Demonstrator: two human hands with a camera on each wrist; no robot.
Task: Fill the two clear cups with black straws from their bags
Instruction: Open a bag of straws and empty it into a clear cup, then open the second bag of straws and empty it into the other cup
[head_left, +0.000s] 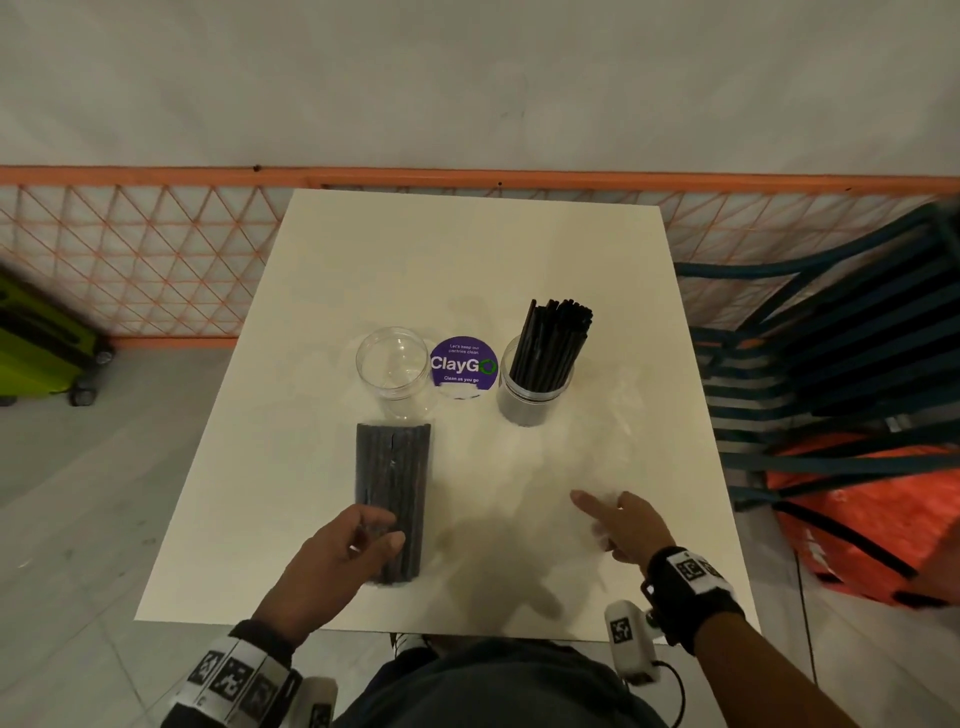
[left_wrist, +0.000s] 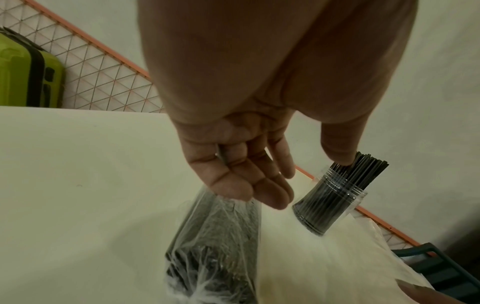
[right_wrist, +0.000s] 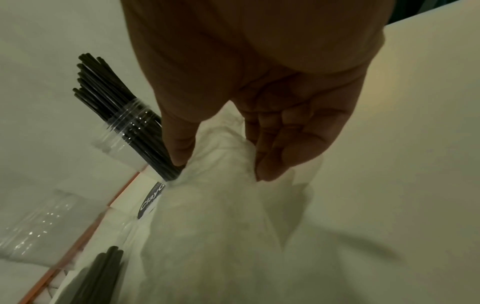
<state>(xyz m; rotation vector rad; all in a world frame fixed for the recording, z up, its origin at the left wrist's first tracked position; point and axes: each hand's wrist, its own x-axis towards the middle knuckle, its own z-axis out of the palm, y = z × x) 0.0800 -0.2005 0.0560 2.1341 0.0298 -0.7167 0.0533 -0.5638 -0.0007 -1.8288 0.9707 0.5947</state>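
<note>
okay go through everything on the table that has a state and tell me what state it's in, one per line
Left cup: upright, empty.
Right cup: upright, packed with black straws.
Full straw bag: lying flat, gripped at its near end by left hand.
Empty bag: crumpled, pinched by right hand.

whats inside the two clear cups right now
The right cup is packed with upright black straws sticking out of its top. The left cup looks empty. The full cup's bottom is hidden by the straws.
</note>
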